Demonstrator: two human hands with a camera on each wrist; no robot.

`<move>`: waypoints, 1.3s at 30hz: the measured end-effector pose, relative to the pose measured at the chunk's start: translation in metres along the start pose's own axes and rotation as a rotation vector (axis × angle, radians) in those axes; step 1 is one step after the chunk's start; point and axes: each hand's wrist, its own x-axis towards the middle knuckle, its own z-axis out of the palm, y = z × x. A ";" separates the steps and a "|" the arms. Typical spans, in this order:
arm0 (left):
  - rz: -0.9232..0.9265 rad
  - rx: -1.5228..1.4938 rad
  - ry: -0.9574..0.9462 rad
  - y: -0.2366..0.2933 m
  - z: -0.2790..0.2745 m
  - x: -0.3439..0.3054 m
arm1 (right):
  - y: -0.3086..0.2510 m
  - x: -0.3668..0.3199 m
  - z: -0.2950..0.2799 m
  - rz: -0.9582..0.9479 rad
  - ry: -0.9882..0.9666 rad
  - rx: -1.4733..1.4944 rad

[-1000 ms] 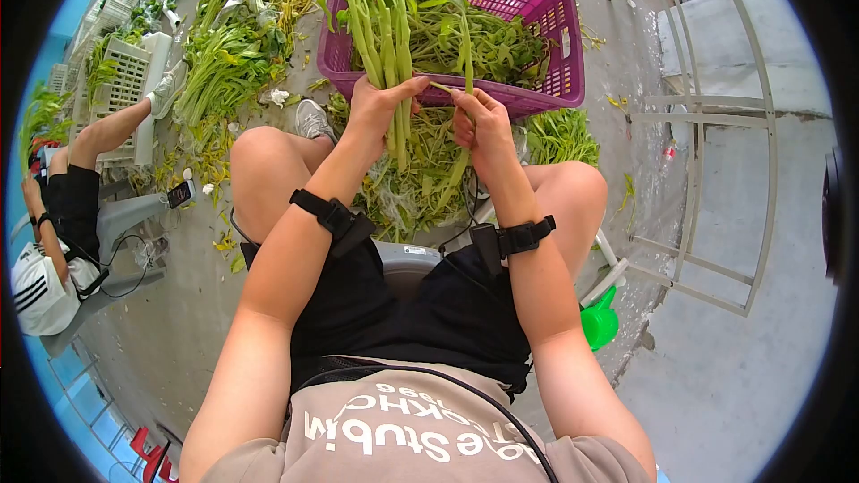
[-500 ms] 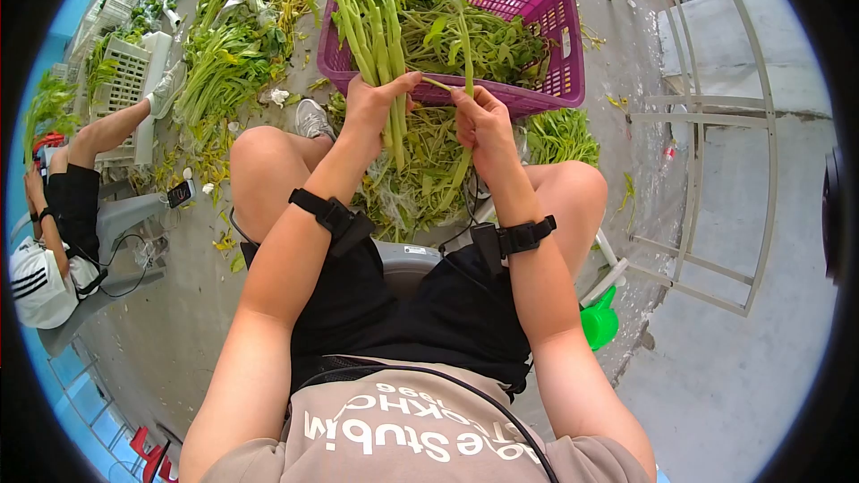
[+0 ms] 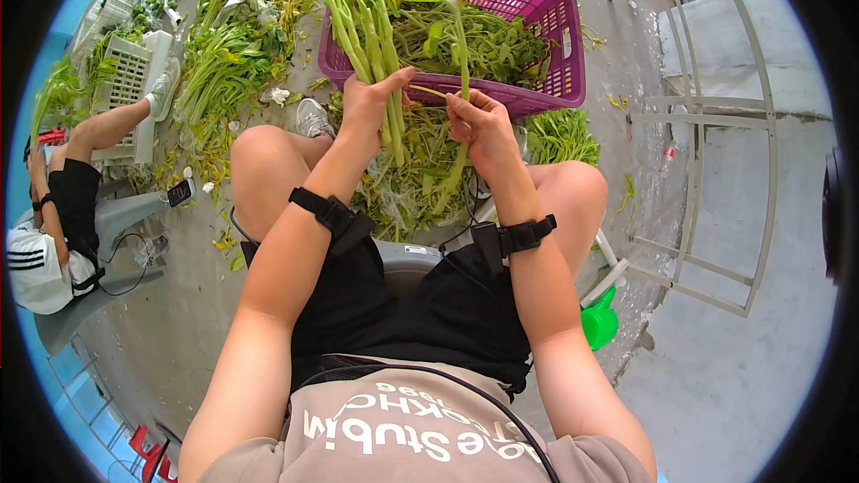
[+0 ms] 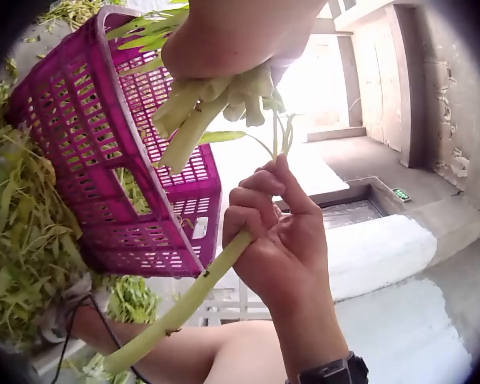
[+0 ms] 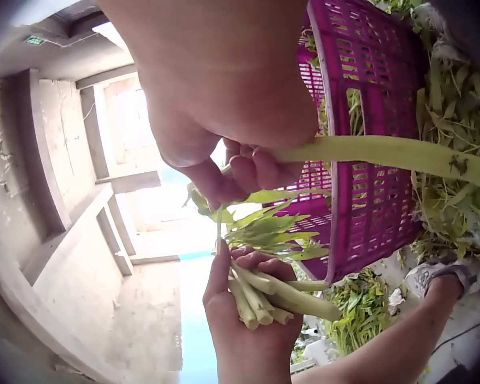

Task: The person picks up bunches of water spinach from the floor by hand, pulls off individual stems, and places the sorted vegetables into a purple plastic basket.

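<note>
My left hand grips a bunch of thick green water spinach stalks, tops leaning over the crate's near left corner. Their hollow cut ends face out below the fist in the right wrist view. To the right, my right hand holds a single long water spinach stalk, fingers curled around it. A thin side shoot stretches across the gap between the two hands, its right end at the right thumb and forefinger. The single stalk's lower end hangs over the pile between the knees.
A purple plastic crate with greens inside stands just beyond the hands. Loose leaves and stems lie between my legs. Another heap of greens covers the floor at left, near a seated person. A metal frame stands right.
My left hand has shifted slightly left with the bunch, which leans further left. The gap between the hands has widened, with the thin shoot still across it. The right hand has sunk slightly.
</note>
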 end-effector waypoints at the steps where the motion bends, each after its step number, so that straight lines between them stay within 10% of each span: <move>1: 0.001 -0.008 0.005 0.000 0.000 0.000 | 0.000 0.000 0.000 0.000 0.000 0.000; 39: -0.068 0.036 -0.099 0.008 0.004 -0.007 | 0.001 0.001 0.001 -0.020 0.093 0.081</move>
